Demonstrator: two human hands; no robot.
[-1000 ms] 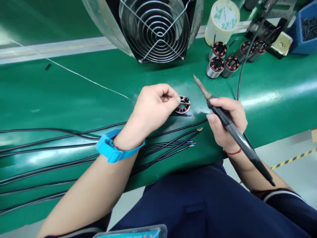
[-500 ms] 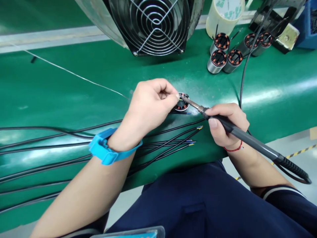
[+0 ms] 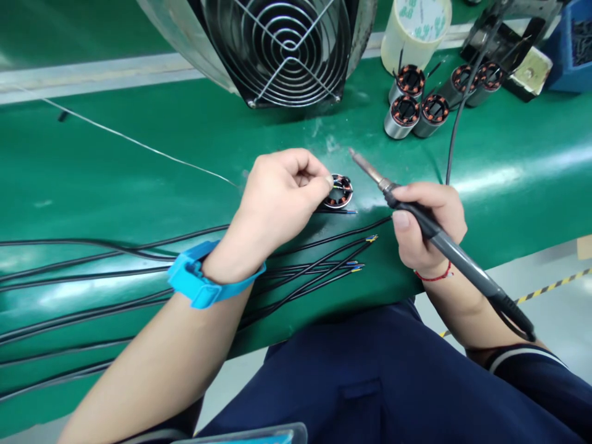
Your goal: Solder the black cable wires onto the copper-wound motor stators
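Observation:
My right hand [image 3: 430, 225] is wrapped round a soldering iron [image 3: 444, 243]. Its bare tip points up and left, in the air above and beside a small motor stator [image 3: 341, 192] with copper windings. My left hand [image 3: 291, 191], a blue strap on its wrist, is closed in a pinch at the stator's left edge. A thin wire runs from those fingertips into the ring; my fingers hide the rest of it. Below the stator lie black cables [image 3: 314, 271] with stripped, coloured ends. A thin silvery strand of solder wire [image 3: 152, 147] leads in behind my left hand.
A fan with a wire grille [image 3: 289, 52] stands at the back. Several more stators in metal housings [image 3: 403, 116] are at the back right, beside a roll of tape [image 3: 416, 31], an iron stand [image 3: 509, 43] and a blue bin [image 3: 571, 61]. The iron's cord [image 3: 457, 123] hangs down there.
The soldering iron's tip has lifted off the stator and moved up and to the right, with faint smoke behind. My left hand has stayed at the stator.

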